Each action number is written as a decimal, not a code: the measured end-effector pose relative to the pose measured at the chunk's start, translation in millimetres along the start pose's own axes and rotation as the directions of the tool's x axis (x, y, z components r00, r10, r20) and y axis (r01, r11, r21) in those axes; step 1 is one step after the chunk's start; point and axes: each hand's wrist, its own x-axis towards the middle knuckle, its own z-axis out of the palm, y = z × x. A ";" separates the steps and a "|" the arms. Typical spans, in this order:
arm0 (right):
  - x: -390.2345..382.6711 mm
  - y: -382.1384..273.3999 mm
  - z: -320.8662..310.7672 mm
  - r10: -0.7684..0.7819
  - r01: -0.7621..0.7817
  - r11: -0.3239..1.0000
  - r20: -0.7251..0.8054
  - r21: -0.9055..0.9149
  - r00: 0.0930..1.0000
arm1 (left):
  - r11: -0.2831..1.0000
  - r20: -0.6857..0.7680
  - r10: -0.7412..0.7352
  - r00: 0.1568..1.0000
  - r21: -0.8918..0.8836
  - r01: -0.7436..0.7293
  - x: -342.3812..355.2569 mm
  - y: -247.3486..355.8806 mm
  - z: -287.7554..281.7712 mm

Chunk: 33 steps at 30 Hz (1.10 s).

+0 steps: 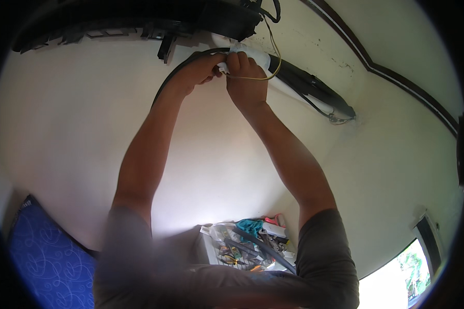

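Observation:
Both my arms reach up to a bundle of pipes and cable under a black housing (201, 19) high on the wall. White wrapping (252, 53) covers part of the bundle, and black foam insulation (309, 85) runs on to the right. My left hand (200, 71) is closed beside the left end of the wrapping; a small white piece (222, 67) shows at its fingertips, too small to name. My right hand (246, 77) has its fingers curled over the wrapped bundle. A thin yellowish wire (279, 54) loops from the housing past my right hand. A black cable (166, 81) passes behind my left wrist.
Below stands a white bin (207, 250) full of tools, a teal cloth and dark tube pieces. A blue patterned panel (51, 257) leans at lower left. Loose wire ends (341, 119) hang where the bundle meets the wall. A bright window (407, 270) is at lower right.

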 end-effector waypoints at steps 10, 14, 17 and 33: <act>5.7 -0.7 -39.6 -0.024 0.006 0.996 0.205 0.088 0.978 | 0.750 -0.052 0.313 0.948 -0.599 -0.280 19.1 -21.4 20.6; 7.5 -10.2 -38.0 -0.207 0.203 0.978 0.213 0.038 0.955 | 0.780 0.088 0.388 0.917 -0.562 -0.276 34.2 -17.7 -3.6; 12.7 -7.4 -42.1 -0.217 0.211 0.976 0.192 0.051 0.957 | 0.765 0.035 0.423 0.905 -0.550 -0.336 44.0 -18.3 -4.3; 34.0 43.6 -42.9 -0.098 0.117 0.953 -0.080 0.279 0.992 | 0.625 -0.006 0.541 0.841 -0.666 -0.407 44.1 -33.3 19.0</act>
